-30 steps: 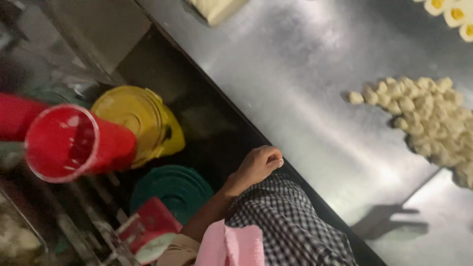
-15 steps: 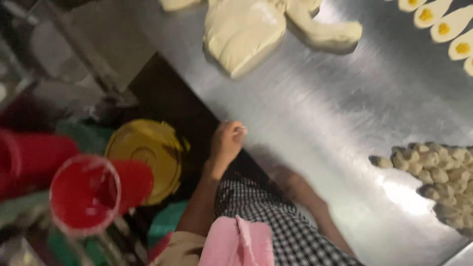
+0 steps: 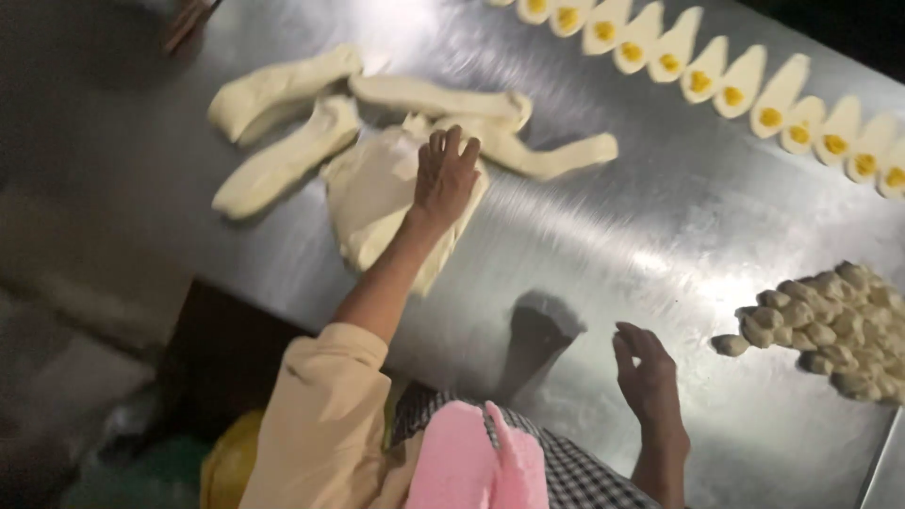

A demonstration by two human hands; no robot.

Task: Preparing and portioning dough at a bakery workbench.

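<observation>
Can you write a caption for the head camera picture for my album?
Left hand pressing a slab of dough on a steel table; right hand open near small dough pieces.

Under my left hand (image 3: 445, 177) the slab of dough (image 3: 377, 203) looks soft, pale and matt, with a smooth, slightly floury skin. The dough strips (image 3: 283, 162) beyond my fingers have the same dull, creamy surface. The worktop (image 3: 660, 236) beneath both hands is brushed metal, shiny, with fine scratch lines and bright glare between my hands. Just right of my right hand (image 3: 646, 372), the small dough lumps (image 3: 830, 325) look matt and knobbly. My sleeve (image 3: 320, 424) is plain matt cloth; the apron (image 3: 566, 471) is woven checked fabric.
</observation>
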